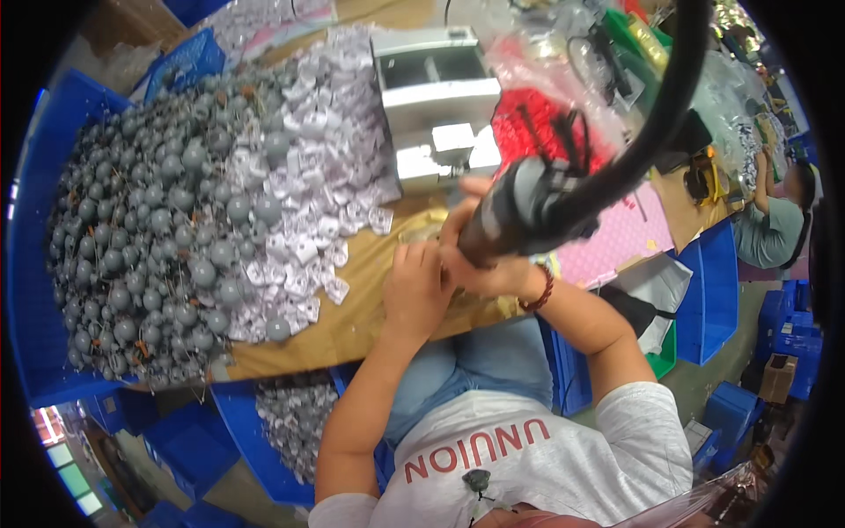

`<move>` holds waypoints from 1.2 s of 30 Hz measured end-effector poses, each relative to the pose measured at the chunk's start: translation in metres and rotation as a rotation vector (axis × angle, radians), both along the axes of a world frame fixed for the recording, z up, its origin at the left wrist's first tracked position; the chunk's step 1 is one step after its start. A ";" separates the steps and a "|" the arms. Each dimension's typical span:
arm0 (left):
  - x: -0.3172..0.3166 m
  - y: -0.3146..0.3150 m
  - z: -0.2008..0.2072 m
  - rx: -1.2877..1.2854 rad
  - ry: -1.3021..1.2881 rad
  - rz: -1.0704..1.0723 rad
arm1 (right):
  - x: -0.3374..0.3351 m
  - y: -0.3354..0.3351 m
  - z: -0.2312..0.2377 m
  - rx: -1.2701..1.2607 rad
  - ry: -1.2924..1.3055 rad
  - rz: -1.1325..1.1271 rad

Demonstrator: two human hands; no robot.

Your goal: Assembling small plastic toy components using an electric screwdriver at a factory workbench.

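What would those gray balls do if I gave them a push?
The gray balls would probably roll, since they look round. They're heaped together, so pushing one might set others tumbling. Their shiny highlights suggest smooth surfaces, maybe a bit slippery.

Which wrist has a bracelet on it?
The right hand's wrist: a dark red bracelet circles it, while the left hand's wrist is bare.

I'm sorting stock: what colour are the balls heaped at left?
The balls are grey, best seen in the head view.
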State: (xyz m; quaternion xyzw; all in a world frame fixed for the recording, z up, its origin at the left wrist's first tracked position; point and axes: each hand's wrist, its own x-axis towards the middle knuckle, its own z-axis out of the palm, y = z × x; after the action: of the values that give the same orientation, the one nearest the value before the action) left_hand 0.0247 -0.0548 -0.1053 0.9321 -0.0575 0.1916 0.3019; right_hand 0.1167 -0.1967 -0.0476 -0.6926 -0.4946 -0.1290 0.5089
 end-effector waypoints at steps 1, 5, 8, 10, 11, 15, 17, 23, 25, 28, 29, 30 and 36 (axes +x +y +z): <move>0.002 0.001 -0.001 -0.008 -0.024 -0.018 | 0.003 -0.003 0.003 -0.039 -0.095 -0.005; 0.003 0.004 -0.011 -0.043 -0.008 -0.056 | -0.023 0.003 -0.033 0.245 0.558 0.170; -0.003 0.004 -0.011 -0.079 0.047 -0.040 | -0.014 0.010 -0.060 0.003 0.134 0.127; -0.005 0.002 -0.013 -0.123 0.035 -0.045 | -0.015 0.007 -0.045 0.098 0.125 0.090; -0.003 0.000 -0.011 -0.131 0.017 -0.066 | -0.018 0.007 -0.041 0.133 0.130 0.077; -0.004 -0.002 0.008 -0.107 -0.022 -0.159 | -0.016 0.004 -0.031 0.155 0.285 0.126; -0.003 0.001 0.008 -0.100 0.006 -0.160 | -0.016 0.006 -0.020 0.190 0.354 0.169; -0.007 -0.004 0.005 -0.227 0.047 -0.090 | -0.019 0.008 -0.019 0.184 0.380 0.162; -0.006 -0.003 0.003 -0.252 0.012 -0.104 | -0.018 0.009 -0.015 0.208 0.372 0.172; -0.003 -0.004 0.005 -0.281 0.060 -0.082 | -0.019 0.011 -0.019 0.213 0.456 0.205; -0.002 -0.005 0.007 -0.289 0.092 -0.066 | -0.016 0.012 -0.023 0.196 0.457 0.201; -0.002 -0.005 0.006 -0.237 0.081 -0.062 | -0.017 0.012 -0.026 0.192 0.474 0.166; -0.005 -0.005 0.010 -0.035 0.084 0.036 | -0.005 -0.003 -0.012 0.205 0.621 -0.167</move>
State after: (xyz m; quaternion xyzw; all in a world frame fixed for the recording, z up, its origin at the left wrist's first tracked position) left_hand 0.0200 -0.0596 -0.0951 0.9348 -0.0248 0.1585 0.3167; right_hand 0.1113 -0.1997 -0.0592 -0.6822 -0.2420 -0.0021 0.6900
